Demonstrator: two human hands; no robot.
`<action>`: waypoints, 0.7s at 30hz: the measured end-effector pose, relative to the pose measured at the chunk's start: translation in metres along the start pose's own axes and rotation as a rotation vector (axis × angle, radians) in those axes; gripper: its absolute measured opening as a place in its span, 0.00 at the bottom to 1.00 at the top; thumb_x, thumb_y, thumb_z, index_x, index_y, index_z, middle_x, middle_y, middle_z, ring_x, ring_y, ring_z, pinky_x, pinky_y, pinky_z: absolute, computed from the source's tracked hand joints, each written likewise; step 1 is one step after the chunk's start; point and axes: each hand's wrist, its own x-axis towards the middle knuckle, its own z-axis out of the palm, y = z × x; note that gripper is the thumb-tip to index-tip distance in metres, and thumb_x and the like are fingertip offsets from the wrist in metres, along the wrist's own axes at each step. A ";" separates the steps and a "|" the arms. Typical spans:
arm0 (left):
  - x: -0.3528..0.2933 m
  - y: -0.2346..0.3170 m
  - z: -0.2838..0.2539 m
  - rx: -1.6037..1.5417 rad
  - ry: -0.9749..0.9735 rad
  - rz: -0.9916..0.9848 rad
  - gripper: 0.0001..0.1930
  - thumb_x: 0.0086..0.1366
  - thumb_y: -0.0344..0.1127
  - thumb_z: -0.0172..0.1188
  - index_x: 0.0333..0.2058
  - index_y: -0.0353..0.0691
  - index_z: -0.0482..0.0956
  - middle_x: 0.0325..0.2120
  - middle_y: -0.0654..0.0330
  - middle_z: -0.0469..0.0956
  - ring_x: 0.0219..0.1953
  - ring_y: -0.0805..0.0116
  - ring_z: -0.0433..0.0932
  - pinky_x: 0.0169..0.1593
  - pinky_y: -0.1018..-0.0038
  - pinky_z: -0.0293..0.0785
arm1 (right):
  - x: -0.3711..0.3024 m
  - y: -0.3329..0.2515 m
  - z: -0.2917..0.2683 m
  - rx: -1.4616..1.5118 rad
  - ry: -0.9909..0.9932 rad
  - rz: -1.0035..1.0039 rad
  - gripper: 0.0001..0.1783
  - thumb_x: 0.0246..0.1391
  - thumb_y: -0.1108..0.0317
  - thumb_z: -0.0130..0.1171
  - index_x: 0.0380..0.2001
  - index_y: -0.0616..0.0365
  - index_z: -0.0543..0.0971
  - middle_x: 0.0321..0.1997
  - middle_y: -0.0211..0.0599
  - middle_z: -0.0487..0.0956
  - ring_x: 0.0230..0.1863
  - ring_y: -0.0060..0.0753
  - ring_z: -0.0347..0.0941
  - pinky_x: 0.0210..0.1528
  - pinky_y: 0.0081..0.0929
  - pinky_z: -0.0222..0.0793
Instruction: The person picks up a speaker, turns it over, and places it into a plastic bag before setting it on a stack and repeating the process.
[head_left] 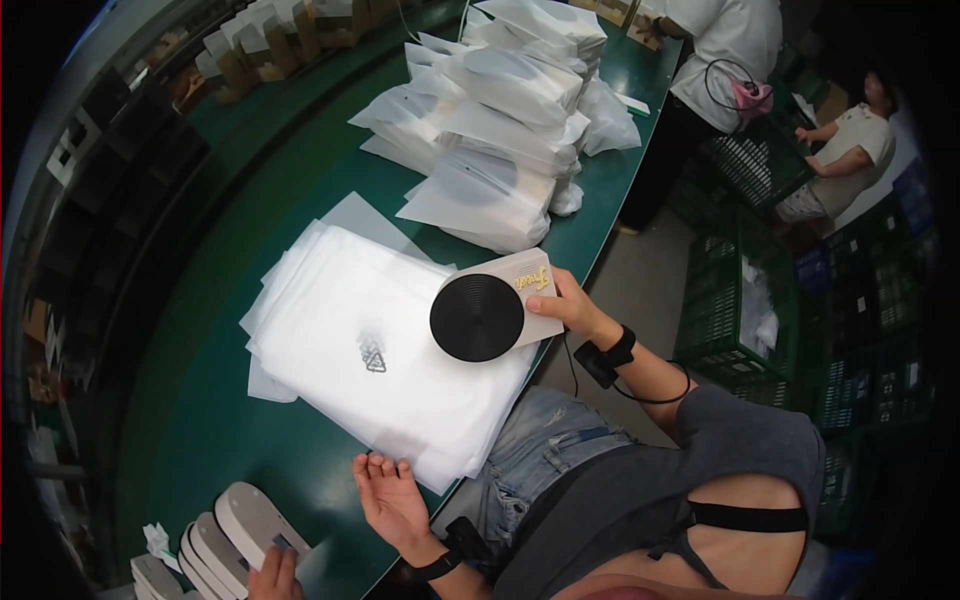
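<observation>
My right hand (pixel 567 305) grips one end of a flat beige device (pixel 540 272) with yellow lettering and a large round black disc (pixel 477 318) on top. The thumb lies on its upper face; the other fingers are mostly hidden beneath. It is held over the right part of a stack of white translucent plastic bags (pixel 330 300), which bears a small dark printed mark. My left hand (pixel 392 503), palm up with loosely bent fingers, holds nothing beside the stack's near edge.
Several filled white bags (pixel 490 190) are piled farther along the green table (pixel 200 400). At lower left, another person's hand (pixel 275 577) touches rounded beige devices (pixel 250 520). Two people (pixel 728 60) are at the upper right, near green crates (pixel 735 300). Cartons (pixel 250 50) line the far left.
</observation>
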 end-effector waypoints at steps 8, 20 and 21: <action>0.000 -0.003 0.001 0.138 -0.019 0.029 0.13 0.65 0.34 0.44 0.46 0.35 0.66 0.38 0.58 0.69 0.40 0.69 0.68 0.47 0.71 0.64 | -0.003 -0.002 -0.003 0.012 0.002 -0.005 0.30 0.46 0.59 0.59 0.50 0.66 0.65 0.47 0.38 0.72 0.46 0.24 0.68 0.51 0.22 0.62; -0.006 -0.038 0.074 1.989 -0.638 0.281 0.25 0.57 0.33 0.54 0.54 0.35 0.63 0.56 0.48 0.60 0.60 0.51 0.55 0.63 0.57 0.46 | -0.031 -0.063 -0.015 1.089 -0.186 -0.211 0.27 0.51 0.57 0.53 0.50 0.64 0.66 0.49 0.43 0.71 0.50 0.37 0.69 0.53 0.34 0.65; -0.004 -0.044 0.076 1.998 -0.576 0.253 0.25 0.57 0.33 0.54 0.54 0.35 0.63 0.56 0.48 0.60 0.60 0.51 0.55 0.63 0.57 0.46 | -0.036 -0.087 -0.011 0.472 0.179 -0.370 0.27 0.50 0.58 0.53 0.50 0.64 0.66 0.50 0.42 0.71 0.50 0.36 0.68 0.53 0.32 0.64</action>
